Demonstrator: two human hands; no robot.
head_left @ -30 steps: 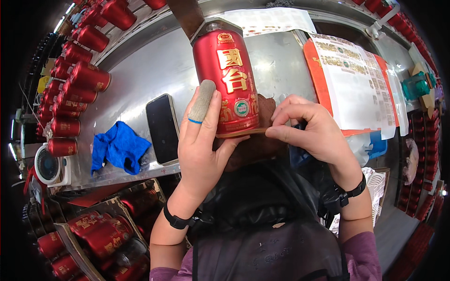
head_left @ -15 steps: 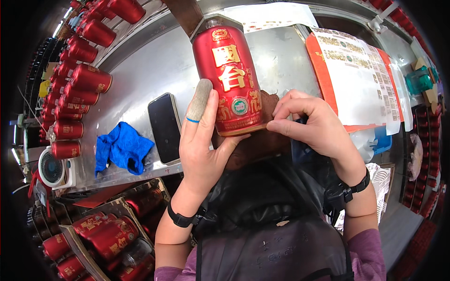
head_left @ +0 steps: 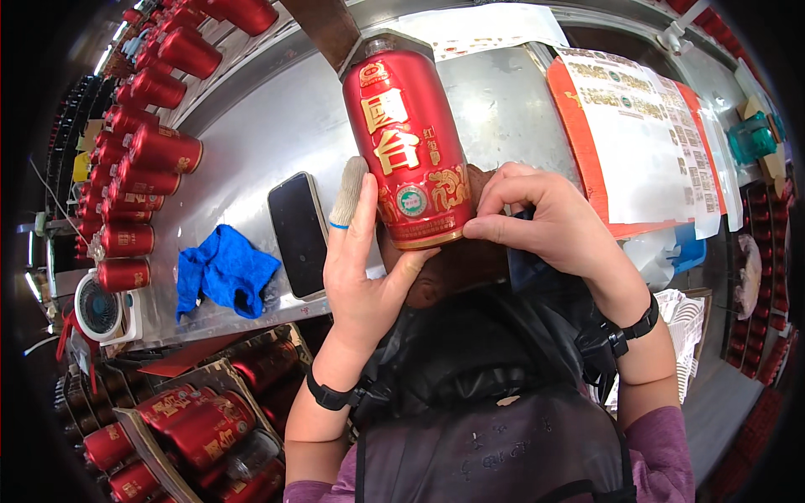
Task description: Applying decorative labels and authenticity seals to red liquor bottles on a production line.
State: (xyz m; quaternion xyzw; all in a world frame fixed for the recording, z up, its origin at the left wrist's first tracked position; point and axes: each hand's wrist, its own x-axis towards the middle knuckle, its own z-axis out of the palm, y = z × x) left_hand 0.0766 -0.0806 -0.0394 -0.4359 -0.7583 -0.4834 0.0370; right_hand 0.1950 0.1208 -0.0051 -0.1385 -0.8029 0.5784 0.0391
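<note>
A red bottle [head_left: 407,142] with gold lettering, gold patterns and a round green-and-white emblem lies with its clear neck away from me, in a brown holder [head_left: 319,25] with an angular frame around the neck. My left hand [head_left: 360,251] steadies it, fingers along its left side and thumb beneath the gold-rimmed base. One finger of that hand wears a grey knit finger cover [head_left: 348,191] with a blue edge. At the lower right of the bottle, my right hand [head_left: 537,214] has its thumb and forefinger pinched together beside the base. Anything between those fingertips is too small to make out.
Left on the metal table [head_left: 235,159] are a blue cloth [head_left: 228,272], a black phone [head_left: 298,235] and a small fan [head_left: 101,306]. Red bottles [head_left: 168,151] stand in rows beyond. Sticker sheets [head_left: 633,126] lie on an orange board at right. A box of bottles [head_left: 201,419] sits lower left.
The bottle has turned to the left about its length: its lettering and emblem sit further left, and small side lettering shows more. The right hand remains pinched by the base.
</note>
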